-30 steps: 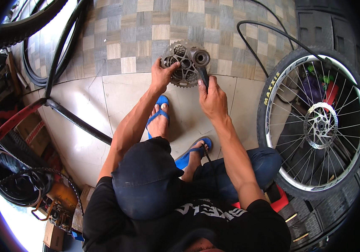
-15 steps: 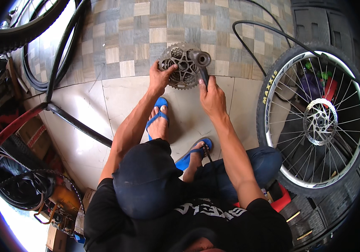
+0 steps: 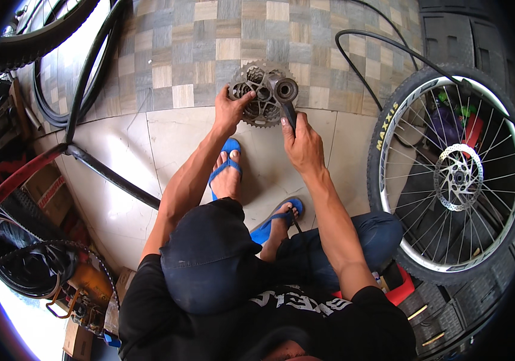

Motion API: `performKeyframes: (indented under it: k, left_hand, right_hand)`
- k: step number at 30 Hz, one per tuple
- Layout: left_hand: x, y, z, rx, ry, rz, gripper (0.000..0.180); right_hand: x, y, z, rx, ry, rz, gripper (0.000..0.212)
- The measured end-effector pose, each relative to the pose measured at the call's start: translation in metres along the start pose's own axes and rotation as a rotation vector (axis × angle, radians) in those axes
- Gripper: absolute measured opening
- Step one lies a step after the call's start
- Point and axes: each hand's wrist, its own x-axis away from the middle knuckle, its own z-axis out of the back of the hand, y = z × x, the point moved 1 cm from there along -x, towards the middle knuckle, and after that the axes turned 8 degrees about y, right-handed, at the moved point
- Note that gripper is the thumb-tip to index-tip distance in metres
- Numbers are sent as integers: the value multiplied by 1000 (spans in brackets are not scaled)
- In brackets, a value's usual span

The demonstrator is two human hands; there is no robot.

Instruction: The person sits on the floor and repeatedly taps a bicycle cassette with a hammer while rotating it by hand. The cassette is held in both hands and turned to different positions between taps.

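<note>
A greasy multi-ring bicycle cassette (image 3: 263,111) stands out in front of me over the floor, its toothed face toward the view. My left hand (image 3: 231,109) grips its left edge, with the thumb lying across the sprockets. In my right hand (image 3: 303,141) is a hammer-like tool (image 3: 285,90) with a dark handle and a round, ring-faced metal head. The fingers are closed around the handle. The tool's head overlaps the cassette's right side; whether they touch, I cannot tell.
To the right leans a bicycle wheel (image 3: 383,168) with a disc rotor. A black hose (image 3: 353,31) curves behind it. A bicycle frame tube (image 3: 113,174) crosses at left, near boxes (image 3: 50,192) and coiled tyres (image 3: 5,265). My sandalled feet (image 3: 227,171) are below the cassette.
The tool's head has turned and shifted slightly left and down over the cassette, its ring face showing more fully. My left hand and the cassette have barely moved.
</note>
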Motion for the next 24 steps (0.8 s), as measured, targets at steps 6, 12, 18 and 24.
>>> performKeyframes:
  k: [6,12,18,24]
  left_hand:
    - [-2,-3,2,6,-14,5,52]
    - [-3,-4,1,23,-38,-26,49]
    - [-6,-1,2,46,-73,27,48]
    - [6,30,17,138,-207,39,47]
  right_hand:
    - [5,0,-6,-39,41,32,26]
    - [-7,13,-15,57,-23,-39,28]
    - [6,32,5,66,175,-104,31]
    - [-6,110,22,341,247,-283,37]
